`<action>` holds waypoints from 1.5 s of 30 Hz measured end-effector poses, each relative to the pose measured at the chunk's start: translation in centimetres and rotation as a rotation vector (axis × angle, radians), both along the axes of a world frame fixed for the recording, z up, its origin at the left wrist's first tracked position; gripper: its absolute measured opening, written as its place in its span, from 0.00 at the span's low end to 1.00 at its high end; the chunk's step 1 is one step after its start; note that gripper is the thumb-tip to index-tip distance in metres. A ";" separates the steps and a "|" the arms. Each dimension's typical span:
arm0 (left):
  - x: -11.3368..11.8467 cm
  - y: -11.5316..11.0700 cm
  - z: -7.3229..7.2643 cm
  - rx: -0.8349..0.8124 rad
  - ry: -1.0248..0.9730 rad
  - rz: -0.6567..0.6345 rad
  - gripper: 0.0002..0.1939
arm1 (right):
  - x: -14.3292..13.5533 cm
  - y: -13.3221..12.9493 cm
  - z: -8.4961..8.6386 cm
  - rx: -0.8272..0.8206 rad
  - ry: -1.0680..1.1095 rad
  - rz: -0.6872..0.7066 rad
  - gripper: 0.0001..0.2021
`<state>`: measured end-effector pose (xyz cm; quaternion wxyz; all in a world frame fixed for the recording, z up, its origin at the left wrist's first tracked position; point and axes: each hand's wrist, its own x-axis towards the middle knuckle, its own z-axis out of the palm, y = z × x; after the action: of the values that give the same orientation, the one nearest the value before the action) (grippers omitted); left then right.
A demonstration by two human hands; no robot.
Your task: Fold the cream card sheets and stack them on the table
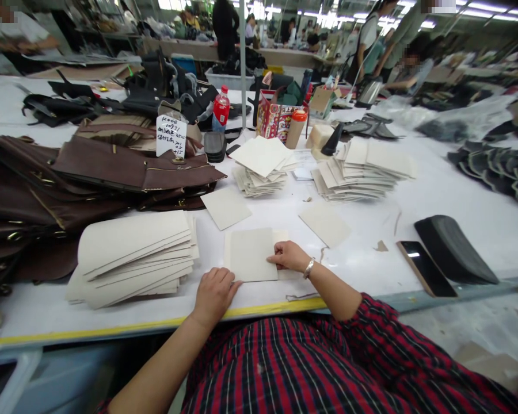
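A cream rectangular board lies on the white table in front of me, with another pale piece showing beneath its right side. My right hand pinches the board's right edge between thumb and fingers. At the lower left corner, my left hand is closed, fingers curled along the left edge and thumb by the bottom edge. To the left sits a stack of larger cream sheets, fanned at their right ends. Single cream pieces lie behind the board, one on the left and one on the right.
Two piles of cream pieces, left and right, stand farther back. Brown leather bags cover the left side. A phone and black curved piece lie right. A red-labelled bottle stands behind. Other people work beyond.
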<state>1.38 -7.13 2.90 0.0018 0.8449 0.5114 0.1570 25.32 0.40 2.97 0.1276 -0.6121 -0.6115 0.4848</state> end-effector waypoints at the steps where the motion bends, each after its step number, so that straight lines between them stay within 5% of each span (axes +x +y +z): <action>1: 0.0 0.0 -0.1 -0.004 0.004 0.006 0.11 | 0.0 0.1 0.0 -0.018 0.006 -0.001 0.12; 15: 1.5 -0.4 0.0 0.086 0.056 0.071 0.10 | -0.1 -0.7 0.2 0.156 -0.118 0.042 0.11; 21: 4.9 -1.0 -1.0 0.079 0.046 -0.285 0.17 | -0.3 -0.8 0.4 0.228 -0.196 0.074 0.10; 28: 6.7 -0.8 0.8 -0.079 0.133 -0.328 0.19 | -0.1 -1.1 0.5 0.239 -0.237 0.098 0.10; 34: 5.1 -1.4 0.8 -0.131 0.008 -0.377 0.20 | -0.1 -2.7 1.0 0.305 -0.279 0.112 0.10; 40: 0.6 1.6 -0.5 0.034 -0.171 -0.071 0.20 | 0.1 -2.4 0.8 0.267 -0.235 0.122 0.10; 45: -0.9 2.8 -1.9 0.064 -0.141 -0.067 0.28 | -0.1 -1.5 1.2 0.144 -0.223 0.135 0.10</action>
<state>0.47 -4.31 1.03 0.0161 0.8480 0.4763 0.2320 25.23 -1.13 4.14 0.0697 -0.6091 -0.6949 0.3759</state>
